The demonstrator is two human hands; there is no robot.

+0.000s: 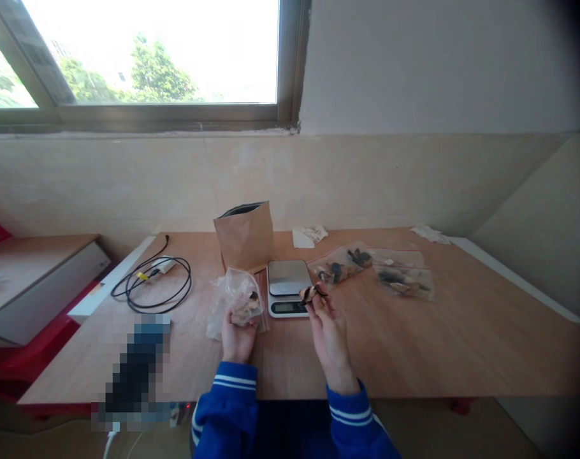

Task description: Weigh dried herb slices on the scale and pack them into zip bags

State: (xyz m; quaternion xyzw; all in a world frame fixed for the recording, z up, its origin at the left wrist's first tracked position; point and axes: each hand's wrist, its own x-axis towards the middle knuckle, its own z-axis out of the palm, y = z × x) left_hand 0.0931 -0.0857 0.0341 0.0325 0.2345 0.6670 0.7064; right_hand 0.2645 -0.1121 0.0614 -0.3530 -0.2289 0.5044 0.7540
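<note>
My left hand is closed around a clear plastic bag with a few pale and dark pieces inside. Pinched in the fingers of my right hand are dark-and-tan dried pieces, possibly slices; their exact kind is unclear. They are in front of the right side of a white kitchen scale with a metal top and a small display that I cannot read. Behind the bag stands an upright brown paper pouch, its top open.
Two zip bags, one with dark pieces and another beside it, lie right of the scale. Crumpled white paper is at the back. A coiled black cable and a blurred-out dark object lie left.
</note>
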